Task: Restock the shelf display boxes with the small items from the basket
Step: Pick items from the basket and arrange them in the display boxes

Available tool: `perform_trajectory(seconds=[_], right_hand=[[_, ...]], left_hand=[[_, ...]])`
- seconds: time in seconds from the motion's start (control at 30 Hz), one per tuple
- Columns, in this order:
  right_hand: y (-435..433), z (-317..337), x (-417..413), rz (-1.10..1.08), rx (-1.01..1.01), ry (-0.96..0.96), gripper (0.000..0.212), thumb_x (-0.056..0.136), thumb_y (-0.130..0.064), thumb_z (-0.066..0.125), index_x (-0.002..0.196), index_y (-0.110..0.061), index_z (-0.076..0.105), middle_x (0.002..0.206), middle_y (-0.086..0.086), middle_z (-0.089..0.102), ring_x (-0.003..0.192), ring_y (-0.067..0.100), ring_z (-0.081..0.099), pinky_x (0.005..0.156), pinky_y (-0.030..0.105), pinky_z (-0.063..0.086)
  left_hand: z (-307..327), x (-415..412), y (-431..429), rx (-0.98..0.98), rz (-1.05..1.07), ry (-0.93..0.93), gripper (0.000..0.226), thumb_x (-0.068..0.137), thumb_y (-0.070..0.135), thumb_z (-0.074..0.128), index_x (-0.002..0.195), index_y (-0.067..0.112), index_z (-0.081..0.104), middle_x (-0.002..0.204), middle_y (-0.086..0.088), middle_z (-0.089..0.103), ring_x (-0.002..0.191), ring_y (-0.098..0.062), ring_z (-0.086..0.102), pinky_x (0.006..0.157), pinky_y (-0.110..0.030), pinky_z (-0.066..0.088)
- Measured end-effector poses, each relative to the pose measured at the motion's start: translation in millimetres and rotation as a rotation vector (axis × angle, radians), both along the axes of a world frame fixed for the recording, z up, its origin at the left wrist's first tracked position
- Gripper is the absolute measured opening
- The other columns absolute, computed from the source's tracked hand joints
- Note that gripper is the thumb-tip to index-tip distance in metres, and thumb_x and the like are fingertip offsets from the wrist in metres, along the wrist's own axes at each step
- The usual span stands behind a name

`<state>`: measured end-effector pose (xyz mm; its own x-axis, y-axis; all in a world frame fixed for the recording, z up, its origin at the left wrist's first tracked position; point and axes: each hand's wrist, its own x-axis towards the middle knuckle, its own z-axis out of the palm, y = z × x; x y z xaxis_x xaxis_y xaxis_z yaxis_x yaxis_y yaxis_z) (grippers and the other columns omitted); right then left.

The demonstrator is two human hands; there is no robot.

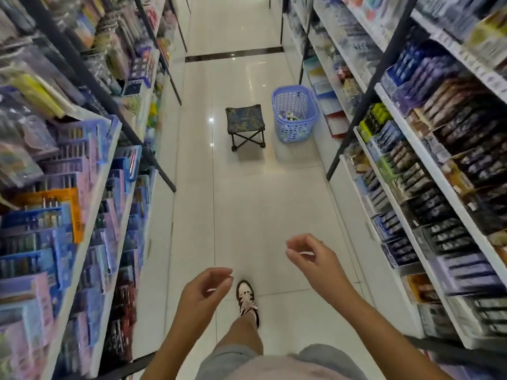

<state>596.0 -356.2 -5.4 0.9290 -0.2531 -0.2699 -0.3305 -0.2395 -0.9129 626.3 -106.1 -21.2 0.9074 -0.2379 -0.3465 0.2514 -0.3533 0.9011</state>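
A blue-purple plastic basket (295,112) stands on the aisle floor ahead, against the right-hand shelving, with several small items (289,116) at its bottom. Display boxes (428,198) of small goods fill the right shelves. My left hand (204,290) hangs low in the middle of the aisle, fingers loosely curled and holding nothing. My right hand (310,257) is a little higher and to the right, also loosely curled and empty. Both hands are far from the basket.
A small folding stool (245,124) stands just left of the basket. Blue and lilac trays of pens (68,215) line the left shelves. Shiny white floor tiles (247,204) run between the two shelf rows. My shoe (247,298) steps forward below my hands.
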Motion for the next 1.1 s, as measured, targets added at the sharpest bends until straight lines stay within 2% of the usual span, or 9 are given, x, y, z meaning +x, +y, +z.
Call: perform_trajectory(seconds=[0.1, 0.23, 0.43, 0.57, 0.77, 0.9, 1.03, 1.1], right_hand=[[-15, -12, 43, -0.082, -0.037, 0.024, 0.009, 0.087, -0.023, 0.065, 0.095, -0.028, 0.063, 0.094, -0.015, 0.066, 0.087, -0.005, 0.062, 0.074, 0.009, 0.048], [-38, -20, 86, -0.208, -0.037, 0.084, 0.009, 0.087, -0.021, 0.066, 0.094, -0.025, 0.064, 0.093, -0.009, 0.068, 0.089, 0.005, 0.064, 0.076, 0.018, 0.051], [-60, -25, 172, -0.216, -0.034, 0.138, 0.008, 0.087, -0.021, 0.066, 0.093, -0.027, 0.065, 0.092, -0.012, 0.069, 0.090, 0.002, 0.064, 0.074, 0.014, 0.048], [-82, -28, 250, -0.178, -0.043, 0.124, 0.008, 0.087, -0.023, 0.065, 0.092, -0.029, 0.064, 0.092, -0.014, 0.068, 0.087, -0.002, 0.063, 0.077, 0.014, 0.048], [-120, -20, 380, -0.028, -0.050, 0.066, 0.008, 0.088, -0.026, 0.064, 0.094, -0.030, 0.062, 0.094, -0.013, 0.067, 0.086, -0.005, 0.062, 0.072, 0.008, 0.047], [-136, -9, 463, 0.044, -0.069, 0.017, 0.009, 0.088, -0.025, 0.064, 0.095, -0.031, 0.062, 0.096, -0.013, 0.066, 0.089, -0.006, 0.060, 0.077, 0.010, 0.048], [-148, -10, 534, 0.031, -0.057, 0.005, 0.009, 0.087, -0.026, 0.064, 0.094, -0.031, 0.062, 0.096, -0.014, 0.066, 0.089, -0.006, 0.060, 0.078, 0.010, 0.048], [-156, -17, 566, 0.010, -0.049, 0.011, 0.009, 0.087, -0.024, 0.065, 0.093, -0.030, 0.063, 0.094, -0.014, 0.067, 0.086, -0.006, 0.061, 0.075, 0.007, 0.046]], left_hand=[[-2, 74, -11, 0.008, -0.103, -0.042, 0.013, 0.087, 0.022, 0.068, 0.097, 0.030, 0.070, 0.096, 0.009, 0.073, 0.092, -0.008, 0.068, 0.080, -0.023, 0.054], [9, 169, -30, 0.017, -0.222, -0.093, 0.012, 0.088, 0.029, 0.065, 0.099, 0.034, 0.068, 0.096, 0.017, 0.071, 0.090, -0.005, 0.067, 0.076, -0.017, 0.054], [21, 283, -75, -0.037, -0.249, -0.093, 0.012, 0.089, 0.026, 0.065, 0.099, 0.032, 0.069, 0.096, 0.013, 0.071, 0.091, -0.007, 0.068, 0.080, -0.023, 0.056], [16, 345, -104, -0.045, -0.219, -0.077, 0.012, 0.089, 0.025, 0.066, 0.099, 0.031, 0.069, 0.096, 0.012, 0.071, 0.090, -0.007, 0.068, 0.081, -0.023, 0.056], [12, 422, -129, -0.028, -0.076, -0.064, 0.013, 0.087, 0.020, 0.067, 0.098, 0.028, 0.070, 0.096, 0.007, 0.073, 0.092, -0.011, 0.068, 0.081, -0.026, 0.055], [8, 470, -140, 0.005, 0.014, -0.029, 0.012, 0.086, 0.016, 0.068, 0.093, 0.025, 0.072, 0.093, 0.005, 0.074, 0.091, -0.010, 0.069, 0.080, -0.025, 0.056], [3, 533, -157, 0.012, 0.039, 0.006, 0.012, 0.086, 0.012, 0.069, 0.092, 0.022, 0.073, 0.090, 0.004, 0.074, 0.088, -0.010, 0.069, 0.081, -0.031, 0.057], [2, 572, -168, 0.014, 0.004, 0.000, 0.013, 0.086, 0.012, 0.068, 0.092, 0.023, 0.072, 0.090, 0.005, 0.074, 0.087, -0.008, 0.069, 0.081, -0.028, 0.056]])
